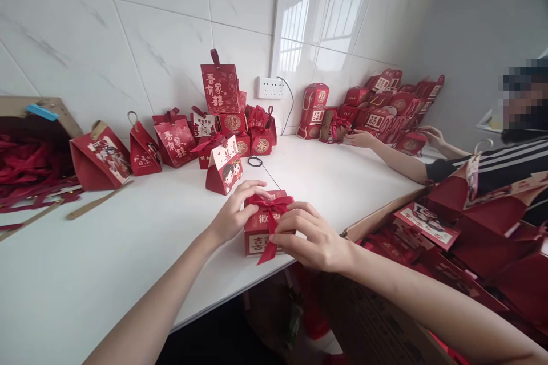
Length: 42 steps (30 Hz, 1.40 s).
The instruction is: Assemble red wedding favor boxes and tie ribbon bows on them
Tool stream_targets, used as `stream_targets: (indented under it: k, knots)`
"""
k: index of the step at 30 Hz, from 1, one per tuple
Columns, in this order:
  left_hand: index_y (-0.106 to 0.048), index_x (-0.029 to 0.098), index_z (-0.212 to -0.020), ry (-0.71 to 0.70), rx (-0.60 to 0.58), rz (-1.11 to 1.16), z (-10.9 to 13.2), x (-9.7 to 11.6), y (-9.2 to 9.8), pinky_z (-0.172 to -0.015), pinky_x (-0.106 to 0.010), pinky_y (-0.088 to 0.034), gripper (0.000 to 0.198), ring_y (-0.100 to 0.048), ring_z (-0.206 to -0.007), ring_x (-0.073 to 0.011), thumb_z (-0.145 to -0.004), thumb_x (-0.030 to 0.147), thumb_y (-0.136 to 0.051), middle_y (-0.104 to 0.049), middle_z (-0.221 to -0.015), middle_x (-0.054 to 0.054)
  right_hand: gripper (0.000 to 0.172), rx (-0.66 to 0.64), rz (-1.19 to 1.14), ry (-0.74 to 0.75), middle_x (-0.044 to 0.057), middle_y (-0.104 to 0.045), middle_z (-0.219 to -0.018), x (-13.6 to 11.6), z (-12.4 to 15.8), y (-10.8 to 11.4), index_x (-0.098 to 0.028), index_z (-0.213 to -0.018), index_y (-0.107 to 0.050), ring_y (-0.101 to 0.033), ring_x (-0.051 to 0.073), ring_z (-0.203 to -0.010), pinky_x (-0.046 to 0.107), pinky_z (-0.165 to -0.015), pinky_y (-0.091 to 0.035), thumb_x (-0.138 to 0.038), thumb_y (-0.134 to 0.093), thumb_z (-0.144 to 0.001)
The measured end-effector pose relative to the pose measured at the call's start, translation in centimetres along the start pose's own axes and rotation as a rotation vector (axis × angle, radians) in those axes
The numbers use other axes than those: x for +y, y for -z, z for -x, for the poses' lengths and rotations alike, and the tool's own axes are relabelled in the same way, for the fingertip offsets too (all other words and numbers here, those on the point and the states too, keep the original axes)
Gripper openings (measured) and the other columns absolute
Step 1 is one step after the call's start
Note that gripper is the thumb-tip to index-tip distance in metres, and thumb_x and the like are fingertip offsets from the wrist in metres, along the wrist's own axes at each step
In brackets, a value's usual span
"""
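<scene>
A small red gift box (259, 234) with a red ribbon bow (274, 205) on top stands near the front edge of the white table (107, 262). My left hand (234, 212) grips the box's left top edge, fingers curled over it. My right hand (309, 235) is closed on the box's right side, fingertips pinching at the bow. A ribbon tail (269, 251) hangs down the box's front.
Several finished red boxes (220, 125) stand along the tiled wall, one triangular box (225, 166) just behind mine, a black hair band (255, 162) near it. Another person (492, 159) at right handles a pile of boxes (387, 105). Cardboard cartons of flat boxes (428, 234) and ribbons (29, 165) flank me.
</scene>
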<state>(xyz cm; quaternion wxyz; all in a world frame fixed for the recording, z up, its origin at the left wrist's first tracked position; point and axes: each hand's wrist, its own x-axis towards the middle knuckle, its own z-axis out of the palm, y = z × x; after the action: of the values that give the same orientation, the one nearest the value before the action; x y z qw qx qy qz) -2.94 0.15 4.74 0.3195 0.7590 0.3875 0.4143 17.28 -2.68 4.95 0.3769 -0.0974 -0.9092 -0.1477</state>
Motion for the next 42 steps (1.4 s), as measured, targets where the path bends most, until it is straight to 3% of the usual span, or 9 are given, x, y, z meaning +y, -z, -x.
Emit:
stream_targets:
  k: [7, 16, 18, 20, 23, 25, 31, 36, 42]
  knots:
    - [-0.067, 0.02, -0.083, 0.012, 0.056, -0.115, -0.2, 1.6, -0.7, -0.098, -0.04, -0.043, 0.021, -0.057, -0.105, -0.0239, -0.077, 0.035, -0.053, -0.062, -0.104, -0.007, 0.01, -0.021, 0.047, 0.01, 0.002, -0.064, -0.081, -0.7, -0.1, -0.3, -0.017, -0.095, -0.058, -0.056, 0.013, -0.077, 0.031, -0.076, -0.045, -0.016, -0.052, -0.087]
    - [-0.067, 0.021, -0.07, 0.128, 0.062, -0.084, -0.4, 1.5, -1.1, -0.098, -0.04, -0.042, 0.014, -0.058, -0.104, -0.0246, -0.073, 0.033, -0.061, -0.062, -0.108, -0.006, 0.014, -0.035, -0.051, 0.048, 0.003, -0.064, -0.084, -0.6, 0.1, -0.1, -0.019, -0.102, -0.055, -0.057, 0.014, -0.079, 0.032, -0.077, -0.044, -0.018, -0.05, -0.088]
    - [-0.068, 0.021, -0.071, 0.14, 0.058, -0.067, -0.4, 1.4, -1.1, -0.098, -0.039, -0.043, 0.014, -0.058, -0.103, -0.0242, -0.072, 0.034, -0.061, -0.061, -0.108, -0.006, 0.014, 0.06, -0.097, -0.096, 0.005, -0.062, -0.085, 0.3, 0.4, 0.6, -0.018, -0.1, -0.053, -0.056, 0.016, -0.08, 0.033, -0.075, -0.045, -0.025, -0.048, -0.089]
    - [-0.068, 0.021, -0.073, 0.148, 0.056, -0.055, -0.4, 1.3, -1.2, -0.096, -0.039, -0.044, 0.015, -0.059, -0.101, -0.0235, -0.073, 0.035, -0.061, -0.06, -0.108, -0.006, 0.018, 0.073, -0.128, -0.469, 0.007, -0.059, -0.082, 1.3, 0.6, 1.4, -0.018, -0.091, -0.054, -0.055, 0.018, -0.077, 0.034, -0.07, -0.045, -0.032, -0.043, -0.09]
    - [-0.067, 0.021, -0.074, 0.146, 0.059, -0.046, -0.3, 1.2, -1.3, -0.096, -0.038, -0.044, 0.015, -0.059, -0.1, -0.0227, -0.074, 0.034, -0.061, -0.06, -0.109, -0.006, 0.041, -0.203, -0.38, -1.074, 0.005, -0.057, -0.071, 2.3, 0.7, 2.4, -0.018, -0.073, -0.054, -0.052, 0.017, -0.068, 0.033, -0.067, -0.042, -0.046, -0.031, -0.091]
    - [-0.067, 0.021, -0.073, 0.147, 0.065, -0.04, -0.3, 1.2, -1.4, -0.097, -0.039, -0.043, 0.014, -0.059, -0.101, -0.0229, -0.074, 0.033, -0.061, -0.06, -0.109, -0.006, 0.048, -0.358, -0.649, -1.266, 0.002, -0.055, -0.064, 2.4, 0.6, 2.7, -0.017, -0.066, -0.053, -0.05, 0.015, -0.062, 0.031, -0.064, -0.04, -0.057, -0.035, -0.086]
    - [-0.066, 0.02, -0.071, 0.157, 0.076, -0.014, -0.2, 1.3, -1.4, -0.098, -0.041, -0.043, 0.015, -0.058, -0.103, -0.0242, -0.073, 0.034, -0.061, -0.06, -0.109, -0.007, 0.048, -0.349, -1.006, -1.366, -0.004, -0.048, -0.056, 1.0, 0.3, 3.1, -0.016, -0.061, -0.051, -0.038, 0.008, -0.052, 0.024, -0.052, -0.029, -0.063, -0.06, -0.069]
    - [-0.066, 0.021, -0.072, 0.144, 0.088, -0.004, -0.2, 1.2, -1.3, -0.098, -0.041, -0.043, 0.014, -0.058, -0.103, -0.0241, -0.073, 0.033, -0.061, -0.061, -0.109, -0.007, 0.052, -0.728, -0.99, -1.243, 0.001, -0.056, -0.059, 2.5, 0.6, 4.4, -0.016, -0.063, -0.056, -0.049, 0.011, -0.054, 0.026, -0.056, -0.038, -0.067, -0.057, -0.07]
    - [-0.063, 0.021, -0.097, 0.1, 0.104, 0.028, 0.1, 0.9, -1.3, -0.098, -0.04, -0.042, 0.027, -0.055, -0.108, -0.0245, -0.074, 0.035, -0.061, -0.057, -0.116, -0.007, 0.071, -0.418, -0.669, -1.321, -0.002, -0.045, -0.05, 5.6, -0.4, 3.0, -0.016, -0.064, -0.054, -0.04, 0.009, -0.046, 0.027, -0.051, -0.034, -0.082, -0.03, -0.072]
